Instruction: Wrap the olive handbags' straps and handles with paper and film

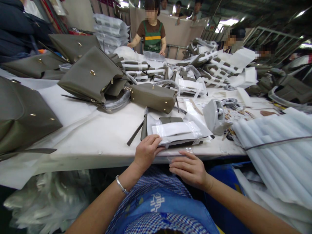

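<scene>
A folded olive bag part (172,120), wrapped in white sheet and clear film, lies at the table's front edge. My left hand (147,150) is at its near left corner, thumb and fingers closed on the wrapping. To the right, my right hand (188,169) hovers just off the table edge, its fingers spread and bent, with a small scrap of clear film (189,150) by its fingertips. A dark strap (135,132) sticks out left of the wrapped part. Just behind sits an olive bag (153,97) on its side.
Large olive bags (90,73) cover the left of the white table (80,143). A tape dispenser (214,115) stands right of the wrapped part, near rolled white foam (275,139). Wrapped parts pile up behind; a person in a green apron (152,35) stands across.
</scene>
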A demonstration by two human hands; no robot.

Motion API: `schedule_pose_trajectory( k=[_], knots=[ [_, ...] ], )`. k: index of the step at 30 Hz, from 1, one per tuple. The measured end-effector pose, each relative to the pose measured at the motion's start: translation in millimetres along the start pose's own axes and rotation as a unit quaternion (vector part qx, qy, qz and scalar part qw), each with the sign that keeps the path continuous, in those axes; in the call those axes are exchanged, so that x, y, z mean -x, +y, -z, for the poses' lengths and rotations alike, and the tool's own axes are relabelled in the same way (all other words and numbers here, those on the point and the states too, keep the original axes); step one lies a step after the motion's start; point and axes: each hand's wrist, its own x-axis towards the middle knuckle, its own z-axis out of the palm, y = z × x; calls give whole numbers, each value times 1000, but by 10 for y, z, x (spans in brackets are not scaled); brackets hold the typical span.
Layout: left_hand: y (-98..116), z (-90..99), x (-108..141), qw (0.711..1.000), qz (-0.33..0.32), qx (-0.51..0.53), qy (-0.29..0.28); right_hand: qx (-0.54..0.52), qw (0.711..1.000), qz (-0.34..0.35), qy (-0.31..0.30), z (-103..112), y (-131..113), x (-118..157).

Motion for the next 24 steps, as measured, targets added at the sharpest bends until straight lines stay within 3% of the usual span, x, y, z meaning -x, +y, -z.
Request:
schedule_pose_trajectory(
  k=[3,9,12,16,19,24],
  knots=[
    [4,1,-1,1000,4,1,-2,-8,1000,2,-5,37,-32,-63],
    [6,3,-2,1000,-1,1,4,-58,994,-93,23,125,8,-238],
    [2,-3,0,1000,-3,5,4,-121,975,-177,51,120,21,-319],
    [-5,-9,3,1000,-3,8,7,-164,945,-281,38,40,95,-402],
    [-8,-9,1,1000,-4,7,8,-120,959,-253,36,-41,198,-421],
    [-12,-12,-1,1000,-5,9,8,37,990,-134,-19,-84,300,-442]
  ],
)
